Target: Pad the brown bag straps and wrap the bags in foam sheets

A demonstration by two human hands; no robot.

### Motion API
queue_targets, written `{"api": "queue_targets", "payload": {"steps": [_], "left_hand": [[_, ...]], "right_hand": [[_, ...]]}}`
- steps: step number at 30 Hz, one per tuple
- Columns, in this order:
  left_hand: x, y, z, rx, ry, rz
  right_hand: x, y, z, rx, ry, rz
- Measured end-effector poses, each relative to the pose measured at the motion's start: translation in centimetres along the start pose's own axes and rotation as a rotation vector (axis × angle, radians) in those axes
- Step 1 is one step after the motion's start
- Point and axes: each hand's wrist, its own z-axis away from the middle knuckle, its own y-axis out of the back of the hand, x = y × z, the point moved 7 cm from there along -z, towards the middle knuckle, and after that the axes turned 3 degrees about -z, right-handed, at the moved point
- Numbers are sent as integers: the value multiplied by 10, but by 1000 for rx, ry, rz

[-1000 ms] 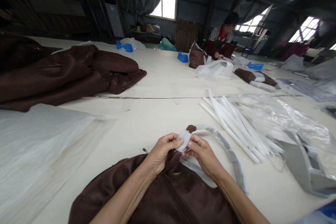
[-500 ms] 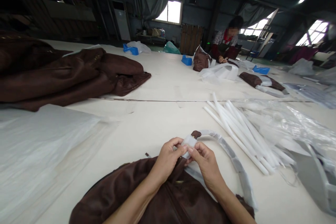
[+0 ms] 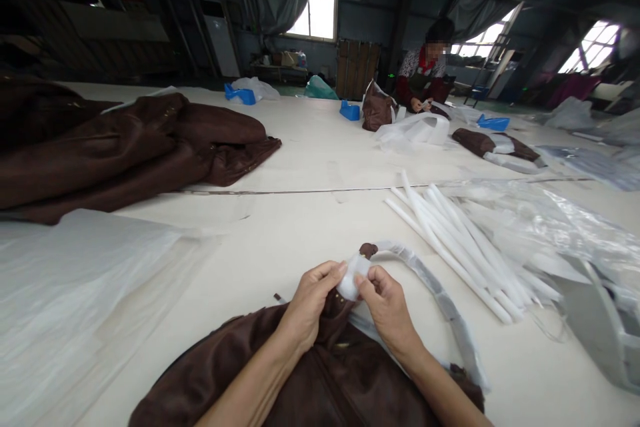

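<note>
A brown leather bag (image 3: 320, 380) lay nearest on the white table (image 3: 300, 227), under both forearms. Just beyond it, the left hand (image 3: 310, 303) and the right hand (image 3: 387, 307) met fingertip to fingertip, each pinching the white wrapping (image 3: 351, 273) at the base of the bag's wrapped handle (image 3: 430, 287), which arched off to the right. Farther right lay a bundle of white tubes (image 3: 460, 240) beside clear plastic sheeting (image 3: 560, 227). To the left sat a heap of brown bags (image 3: 125, 147). At the far end a person (image 3: 425, 73) worked.
</note>
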Motion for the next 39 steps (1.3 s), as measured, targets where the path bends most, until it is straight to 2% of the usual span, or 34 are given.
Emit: {"api": "queue_targets", "payload": {"steps": [5, 11, 17, 20, 22, 24, 26, 30, 35, 37, 39], "left_hand": [[2, -3, -1, -16, 47, -42], [-1, 3, -1, 28, 124, 49], [1, 7, -3, 51, 115, 78], [0, 5, -2, 44, 106, 77], [-1, 5, -2, 55, 101, 76], [-1, 7, -1, 84, 87, 79], [0, 8, -1, 111, 71, 83], [2, 8, 0, 110, 80, 88], [2, 8, -1, 97, 112, 80], [2, 9, -2, 109, 128, 64], [2, 9, -4, 120, 143, 36]], "right_hand": [[-3, 3, -2, 0, 3, 3], [-8, -6, 8, -242, -19, -71], [-10, -22, 18, -360, 154, 163], [-7, -27, 17, -406, 151, 259], [-10, -22, 16, -412, 134, 277], [-18, -8, 19, -377, 111, 285], [-28, 15, 26, -306, 79, 287], [-36, 83, 56, -83, -48, 320], [-7, 181, 113, 255, -229, 437], [10, 205, 132, 323, -294, 506], [24, 212, 143, 315, -369, 546]]}}
